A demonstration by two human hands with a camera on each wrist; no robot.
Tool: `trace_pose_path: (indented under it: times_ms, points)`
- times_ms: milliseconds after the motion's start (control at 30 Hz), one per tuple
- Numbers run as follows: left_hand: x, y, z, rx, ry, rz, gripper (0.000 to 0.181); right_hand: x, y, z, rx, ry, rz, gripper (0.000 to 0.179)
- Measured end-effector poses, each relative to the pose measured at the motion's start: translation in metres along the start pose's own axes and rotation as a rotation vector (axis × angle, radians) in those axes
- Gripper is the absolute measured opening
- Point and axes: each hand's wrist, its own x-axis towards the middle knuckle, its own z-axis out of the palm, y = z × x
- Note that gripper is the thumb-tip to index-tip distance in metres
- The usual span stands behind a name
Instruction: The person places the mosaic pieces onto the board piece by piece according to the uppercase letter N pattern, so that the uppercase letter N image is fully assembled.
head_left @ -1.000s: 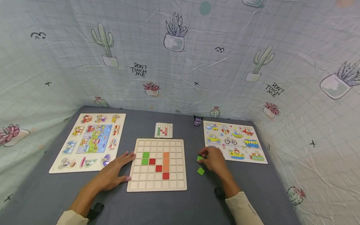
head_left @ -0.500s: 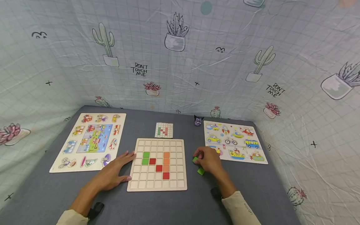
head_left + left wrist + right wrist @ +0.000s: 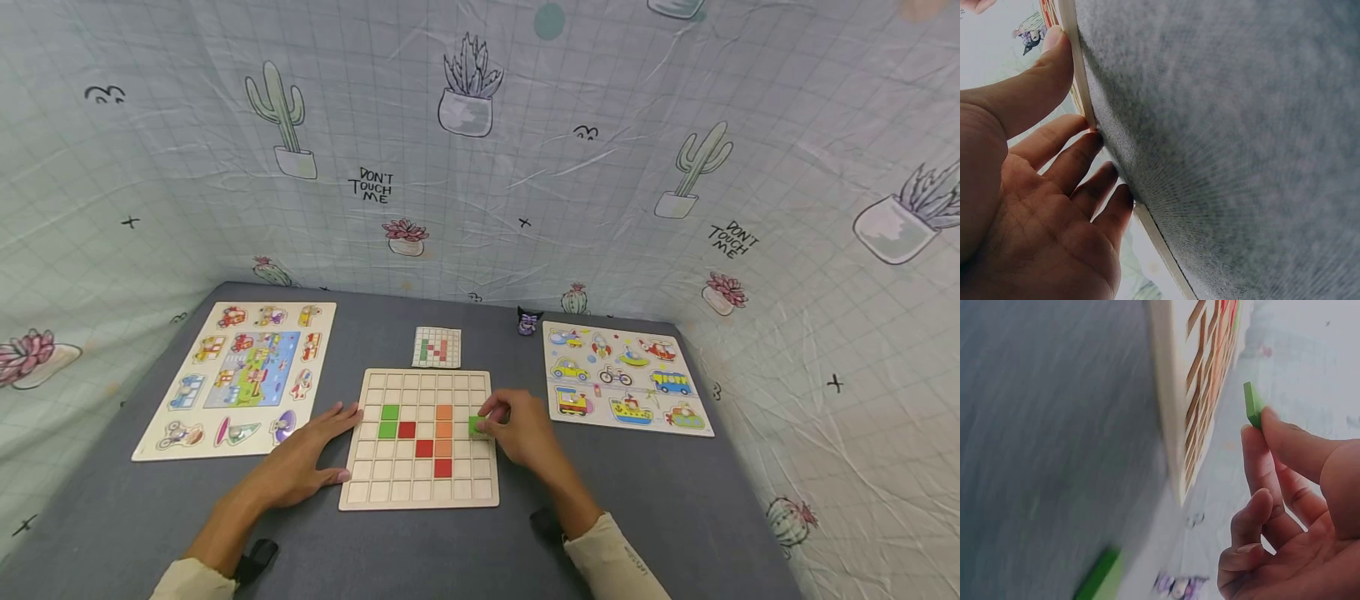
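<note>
A wooden grid board (image 3: pixel 378 493) lies flat in the middle of the table, with green, red and orange square tiles in some of its cells. My left hand (image 3: pixel 298 465) rests at the board's left edge, thumb and fingertips touching it with the fingers fairly straight. Over the right side of the board, my right hand (image 3: pixel 519 427) pinches a green square tile (image 3: pixel 476 426) between thumb and index finger. The right wrist view shows this tile held clear of the board. Another green tile (image 3: pixel 1100 578) lies on the table in that view; in the head view my right arm hides it.
Behind the board is a small pattern card (image 3: pixel 437 347) printed with coloured squares. A picture puzzle board (image 3: pixel 198 383) lies at the left, and a vehicle puzzle board (image 3: pixel 628 379) at the right. A small purple-and-black figure (image 3: pixel 528 322) stands near the back edge.
My right hand has picked up a green tile from the table right of the board and carried it left over the board's right columns. My left hand has stayed in place.
</note>
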Motion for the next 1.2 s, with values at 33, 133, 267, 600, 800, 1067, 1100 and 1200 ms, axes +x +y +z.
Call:
trace_pose_path:
  times_ms: [33, 133, 267, 600, 800, 1067, 1100, 1200]
  points:
    - [0.0, 0.0, 0.0, 0.001, 0.0, 0.001, 0.086, 0.0, -0.003, 0.003, 0.001, -0.009, -0.007, 0.013]
    - [0.0, -0.002, 0.0, 0.003, 0.002, 0.008, 0.086, 0.0, -0.014, 0.013, -0.001, -0.031, -0.024, 0.012]
    - [0.0, -0.003, 0.0, 0.008, 0.008, 0.015, 0.086, -0.001, -0.029, 0.026, -0.001, -0.059, -0.046, 0.013]
    - [0.0, -0.004, 0.0, 0.012, 0.012, 0.017, 0.085, 0.001, -0.06, 0.063, -0.001, -0.131, -0.049, 0.015]
    - [0.0, -0.005, 0.0, 0.012, 0.019, 0.028, 0.085, 0.005, -0.07, 0.082, -0.058, -0.128, -0.041, 0.021]
    - [-0.001, -0.005, 0.0, 0.014, 0.023, 0.041, 0.085, 0.008, -0.083, 0.097, -0.144, -0.084, -0.085, 0.023]
    - [-0.001, -0.004, 0.0, 0.012, 0.024, 0.044, 0.085, 0.009, -0.084, 0.099, -0.157, -0.081, -0.089, 0.023]
    - [-0.001, -0.004, 0.0, 0.01, 0.02, 0.045, 0.085, 0.009, -0.088, 0.101, -0.192, -0.086, -0.093, 0.025]
